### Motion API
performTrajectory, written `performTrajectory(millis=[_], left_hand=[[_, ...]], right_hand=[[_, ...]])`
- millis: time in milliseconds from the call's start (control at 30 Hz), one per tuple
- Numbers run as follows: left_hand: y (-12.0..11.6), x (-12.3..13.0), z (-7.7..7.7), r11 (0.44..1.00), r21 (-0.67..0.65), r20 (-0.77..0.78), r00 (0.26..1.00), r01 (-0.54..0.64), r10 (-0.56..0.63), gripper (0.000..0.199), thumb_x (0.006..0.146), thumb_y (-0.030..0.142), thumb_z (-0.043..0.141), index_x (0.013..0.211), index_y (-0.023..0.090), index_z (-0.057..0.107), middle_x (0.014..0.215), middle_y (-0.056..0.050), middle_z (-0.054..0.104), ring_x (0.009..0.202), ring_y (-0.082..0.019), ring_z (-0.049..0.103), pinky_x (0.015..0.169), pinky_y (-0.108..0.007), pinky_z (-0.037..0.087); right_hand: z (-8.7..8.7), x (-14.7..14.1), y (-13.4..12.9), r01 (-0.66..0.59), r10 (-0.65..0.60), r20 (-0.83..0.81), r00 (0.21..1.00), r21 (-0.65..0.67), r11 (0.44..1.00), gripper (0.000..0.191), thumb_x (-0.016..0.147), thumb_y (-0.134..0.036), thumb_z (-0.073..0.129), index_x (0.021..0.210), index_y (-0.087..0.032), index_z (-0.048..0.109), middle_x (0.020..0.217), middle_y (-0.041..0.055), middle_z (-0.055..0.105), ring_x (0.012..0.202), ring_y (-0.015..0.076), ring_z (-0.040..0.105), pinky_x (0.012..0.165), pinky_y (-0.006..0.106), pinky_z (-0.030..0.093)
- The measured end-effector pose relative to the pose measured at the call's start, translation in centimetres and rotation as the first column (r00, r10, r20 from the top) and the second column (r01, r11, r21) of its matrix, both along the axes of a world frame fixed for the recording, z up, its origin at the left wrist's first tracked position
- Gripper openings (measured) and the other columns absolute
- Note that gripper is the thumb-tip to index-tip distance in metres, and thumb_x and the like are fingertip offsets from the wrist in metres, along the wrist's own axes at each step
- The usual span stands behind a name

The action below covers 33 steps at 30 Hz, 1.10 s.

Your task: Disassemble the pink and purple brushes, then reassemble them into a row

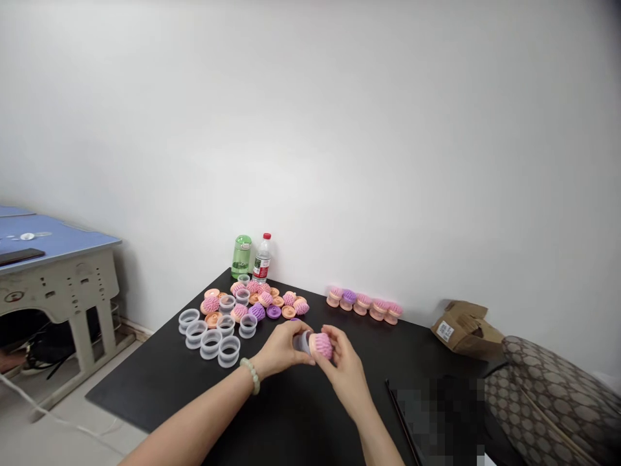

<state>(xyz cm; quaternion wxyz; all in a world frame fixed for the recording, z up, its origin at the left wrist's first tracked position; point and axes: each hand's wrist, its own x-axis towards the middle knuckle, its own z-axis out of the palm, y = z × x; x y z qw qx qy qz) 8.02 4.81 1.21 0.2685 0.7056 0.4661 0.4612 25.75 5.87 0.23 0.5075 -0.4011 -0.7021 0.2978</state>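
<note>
Above the black table (272, 401), my left hand (283, 347) has its fingers closed round a translucent ring (303, 342). My right hand (342, 362) grips a pink spiky piece with a pale peach rim (321, 346). The two parts meet side by side between my hands. To the left stand several translucent rings (211, 344), with pink, purple and peach pieces (257, 312) heaped behind them. A row of several spiky-topped pieces on peach bases (361, 304) lines the table's back edge by the wall.
Behind the heap stand a green bottle (241, 257) and a red-capped bottle (262, 260). An open cardboard box (466, 330) and a patterned cloth item (553, 401) are at the right. A dark stick (402, 421) lies right of my right hand. A blue desk (58, 239) stands left.
</note>
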Motion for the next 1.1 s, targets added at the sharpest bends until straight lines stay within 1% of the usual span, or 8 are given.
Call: performTrajectory(millis=[100,200,433,567,700,900,1000,1100], left_hand=[[0.9,-0.5,-2.4,0.99,0.016,-0.07,0.988,-0.14,0.14,0.052,0.06,0.029,0.088,0.105,0.018,0.066,0.102,-0.005,0.068,0.096,-0.026,0.06,0.086,-0.037,0.045],[1.0,-1.0,-3.7,0.983,0.015,-0.159,0.97,-0.185,0.185,0.049,0.06,0.025,0.087,0.103,0.018,0.066,0.102,-0.007,0.069,0.097,-0.028,0.06,0.086,-0.039,0.045],[0.3,-1.3,-3.1,0.997,0.036,-0.143,0.987,-0.063,0.067,0.045,0.065,0.029,0.085,0.105,0.019,0.065,0.101,-0.005,0.066,0.092,-0.023,0.061,0.081,-0.033,0.047],[0.0,-1.1,-2.9,0.999,0.003,-0.084,0.996,-0.032,0.032,0.043,0.065,0.028,0.084,0.104,0.02,0.067,0.102,-0.004,0.066,0.093,-0.023,0.061,0.084,-0.033,0.047],[-0.1,-1.3,-2.8,0.999,-0.036,-0.023,0.999,-0.024,0.023,0.045,0.065,0.03,0.084,0.106,0.021,0.066,0.105,-0.005,0.066,0.098,-0.024,0.061,0.088,-0.034,0.046],[-0.1,-1.5,-3.0,0.99,-0.068,0.178,0.978,0.122,-0.108,0.062,0.06,0.035,0.087,0.113,0.02,0.06,0.113,-0.007,0.06,0.105,-0.026,0.057,0.094,-0.038,0.042],[-0.3,-1.4,-2.9,0.949,-0.147,0.415,0.888,0.278,-0.196,0.066,0.063,0.039,0.084,0.118,0.02,0.053,0.112,-0.006,0.057,0.1,-0.022,0.057,0.087,-0.034,0.043],[-0.6,-1.3,-2.6,0.924,-0.183,0.575,0.799,0.336,-0.177,0.05,0.072,0.043,0.077,0.11,0.02,0.055,0.094,-0.001,0.059,0.086,-0.017,0.055,0.078,-0.029,0.041]], right_hand=[[-0.2,-1.6,1.8,-0.081,0.081,0.042,0.996,-0.015,0.997,0.034,0.07,-0.026,0.069,0.104,-0.022,0.069,0.102,0.0053,0.073,0.096,0.0251,0.069,0.084,0.038,0.058],[-1.6,-2.5,2.5,-0.141,0.141,0.008,0.99,-0.015,0.99,0.034,0.067,-0.022,0.069,0.101,-0.022,0.07,0.098,0.004,0.073,0.091,0.0246,0.07,0.08,0.037,0.058],[-4.2,-2.2,2.1,-0.132,0.118,-0.115,0.986,-0.125,0.983,0.041,0.064,-0.022,0.073,0.105,-0.02,0.068,0.098,0.0044,0.074,0.089,0.0243,0.072,0.08,0.037,0.058],[-3.9,-2.1,1.5,-0.14,0.094,-0.218,0.971,-0.203,0.969,0.043,0.065,-0.023,0.074,0.107,-0.02,0.066,0.098,0.0057,0.075,0.088,0.025,0.072,0.082,0.039,0.058],[-3.2,-2.4,0.8,-0.183,0.129,-0.283,0.95,-0.176,0.967,0.04,0.064,-0.018,0.074,0.103,-0.019,0.067,0.099,0.0065,0.074,0.089,0.0253,0.072,0.08,0.038,0.059],[-2.7,-2.3,0.7,-0.215,0.166,-0.307,0.937,-0.134,0.967,0.041,0.062,-0.015,0.075,0.101,-0.019,0.067,0.098,0.0065,0.073,0.091,0.0261,0.071,0.081,0.039,0.058],[-2.6,-2.1,0.9,-0.213,0.164,-0.345,0.924,-0.111,0.971,0.043,0.062,-0.017,0.078,0.103,-0.019,0.066,0.103,0.0087,0.073,0.095,0.0275,0.071,0.083,0.04,0.058],[-2.5,-1.9,0.9,-0.247,0.193,-0.346,0.918,-0.119,0.962,0.042,0.063,-0.018,0.079,0.103,-0.019,0.066,0.101,0.0074,0.072,0.093,0.0262,0.07,0.083,0.039,0.058]])
